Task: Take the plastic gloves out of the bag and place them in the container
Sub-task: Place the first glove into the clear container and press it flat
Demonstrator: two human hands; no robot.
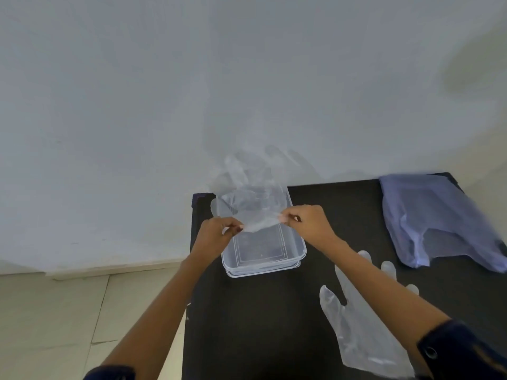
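A clear plastic glove point(253, 200) is stretched over the clear rectangular container point(297, 249) at the table's far left. My left hand point(216, 233) pinches the glove's cuff on one side and my right hand point(308, 222) pinches the other side. The glove's fingers point away from me, beyond the container's far rim and blurred against the wall. A second clear glove point(356, 325) lies flat on the black table point(263, 325) under my right forearm. The light blue plastic bag point(436, 218) lies crumpled at the far right.
The table stands against a pale wall point(192, 91). Its left edge drops to a tiled floor point(55, 311). Bare black tabletop lies between the container and the bag.
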